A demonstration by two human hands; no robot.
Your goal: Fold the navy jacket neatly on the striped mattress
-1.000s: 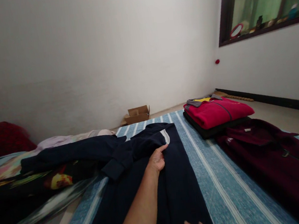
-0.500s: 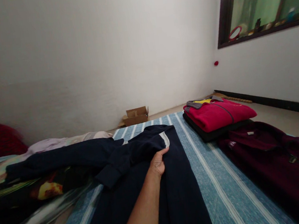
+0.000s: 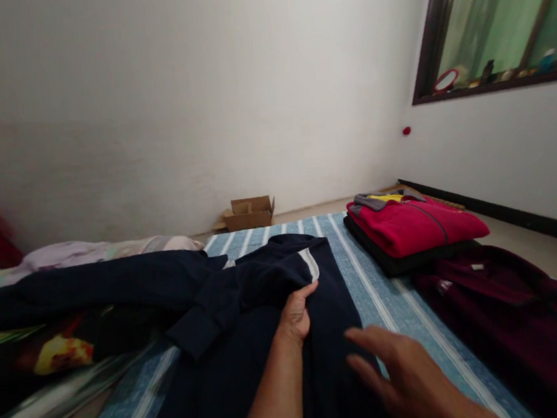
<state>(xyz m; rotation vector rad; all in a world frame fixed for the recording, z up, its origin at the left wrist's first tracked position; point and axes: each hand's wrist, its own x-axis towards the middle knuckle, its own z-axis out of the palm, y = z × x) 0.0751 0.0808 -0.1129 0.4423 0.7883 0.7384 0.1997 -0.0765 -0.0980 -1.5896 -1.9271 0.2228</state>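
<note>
Blue cloth (image 3: pixel 384 299) (white stripes) bears navy garment (image 3: pixel 226 369); rightward — maroon garment (image 3: pixel 518 329), folded clothes (image 3: pixel 411 227).

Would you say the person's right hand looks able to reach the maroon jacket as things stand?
Probably yes: the right hand looks free and open, and only striped sheet shows between it and the maroon jacket.

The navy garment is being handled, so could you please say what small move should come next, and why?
Probably lower the right hand to the right edge of the navy garment: that hand appears empty near that edge, while the left hand is at the white band.
</note>
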